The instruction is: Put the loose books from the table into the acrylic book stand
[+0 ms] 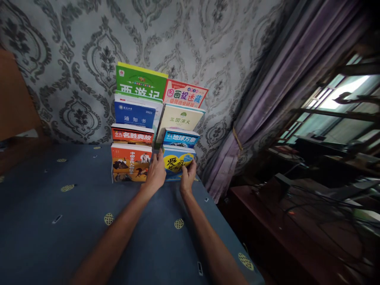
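My left hand (pixel 157 170) and my right hand (pixel 188 174) hold a blue and yellow book (pixel 172 165) by its two sides, at the front right of a tiered group of books. Left of it stands an orange book (pixel 126 163) with horses and figures on its cover. Behind these rise a red book (pixel 133 136), a light-blue book (pixel 180 138), a dark-blue book (pixel 135 115), a cream book (pixel 181 118), a green book (pixel 141 82) and a pink-red book (pixel 185 93). Whatever supports the books is mostly hidden.
The books stand on a blue patterned cloth (pixel 74 221) against a grey wallpapered wall (pixel 192 47). A purple curtain (pixel 255 107) hangs to the right. Beyond it, cables and dark equipment lie on a dark red surface (pixel 255 213). An orange-brown panel (pixel 14 95) is at far left.
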`<state>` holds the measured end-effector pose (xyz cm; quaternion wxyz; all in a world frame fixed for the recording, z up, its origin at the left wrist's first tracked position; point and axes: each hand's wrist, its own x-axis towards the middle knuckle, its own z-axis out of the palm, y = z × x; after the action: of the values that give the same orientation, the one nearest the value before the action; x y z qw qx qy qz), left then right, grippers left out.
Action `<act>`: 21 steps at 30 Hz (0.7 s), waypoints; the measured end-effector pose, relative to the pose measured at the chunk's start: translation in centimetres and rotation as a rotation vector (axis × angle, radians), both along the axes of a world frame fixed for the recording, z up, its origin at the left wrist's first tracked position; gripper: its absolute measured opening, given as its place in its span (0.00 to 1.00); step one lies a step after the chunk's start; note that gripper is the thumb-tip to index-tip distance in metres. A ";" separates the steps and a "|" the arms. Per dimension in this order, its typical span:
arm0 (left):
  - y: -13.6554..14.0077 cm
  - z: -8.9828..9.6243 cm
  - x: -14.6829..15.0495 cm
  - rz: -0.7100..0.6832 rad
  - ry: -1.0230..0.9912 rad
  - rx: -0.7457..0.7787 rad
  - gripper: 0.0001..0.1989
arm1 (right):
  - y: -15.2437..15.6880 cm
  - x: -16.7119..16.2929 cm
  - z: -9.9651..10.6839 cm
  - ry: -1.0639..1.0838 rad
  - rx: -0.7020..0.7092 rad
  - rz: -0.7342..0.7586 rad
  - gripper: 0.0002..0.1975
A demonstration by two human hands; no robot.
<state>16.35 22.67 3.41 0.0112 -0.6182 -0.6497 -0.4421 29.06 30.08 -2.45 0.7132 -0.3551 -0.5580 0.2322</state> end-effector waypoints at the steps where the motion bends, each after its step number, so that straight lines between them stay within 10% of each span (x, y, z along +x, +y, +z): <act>1: -0.1 0.0 0.0 0.001 0.007 -0.010 0.35 | 0.0 0.0 0.0 0.001 -0.005 -0.005 0.31; 13: -1.4 -1.0 0.1 -0.085 0.019 -0.025 0.37 | -2.5 -0.1 2.1 -0.383 0.137 -0.293 0.33; 21: -9.2 -6.0 -2.4 -0.374 0.229 -0.047 0.34 | -3.7 -1.2 7.6 -0.859 0.281 -0.274 0.24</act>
<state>13.95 13.49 -2.54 -0.0117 -0.7741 -0.5286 -0.3481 27.89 26.35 5.17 0.4831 -0.3895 -0.7765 -0.1094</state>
